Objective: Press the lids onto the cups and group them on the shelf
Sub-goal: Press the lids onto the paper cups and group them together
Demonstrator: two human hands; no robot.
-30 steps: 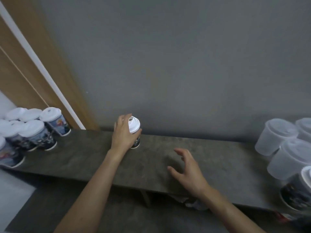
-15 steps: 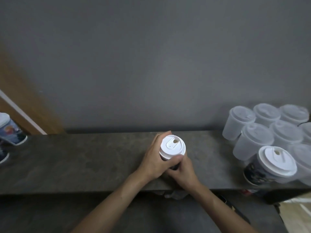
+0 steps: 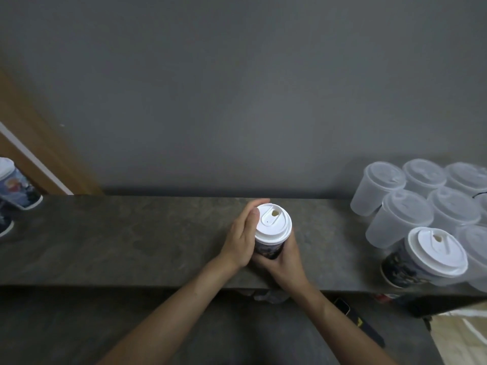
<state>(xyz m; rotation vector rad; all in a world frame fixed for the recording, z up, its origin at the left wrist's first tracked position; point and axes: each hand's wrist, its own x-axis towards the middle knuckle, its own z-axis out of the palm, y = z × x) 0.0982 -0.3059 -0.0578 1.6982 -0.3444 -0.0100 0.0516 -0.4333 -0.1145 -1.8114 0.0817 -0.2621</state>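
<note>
1. The cup (image 3: 268,251) is upright at the shelf (image 3: 131,241), its long axis vertical; its base is hidden.
2. Right hand (image 3: 286,263): fingers (image 3: 289,246) clamped round the cup body.
3. Left hand (image 3: 241,239): fingers (image 3: 254,206) together, curved round the lid (image 3: 274,221) rim.
4. The lid sits directly above the right fingers, so pressing should run straight down the axis.

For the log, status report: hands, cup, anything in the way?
Left hand, right hand: both grip printed cup. White lid on, cup upright, mid shelf. Clear lidded cups apart, far right.
</note>
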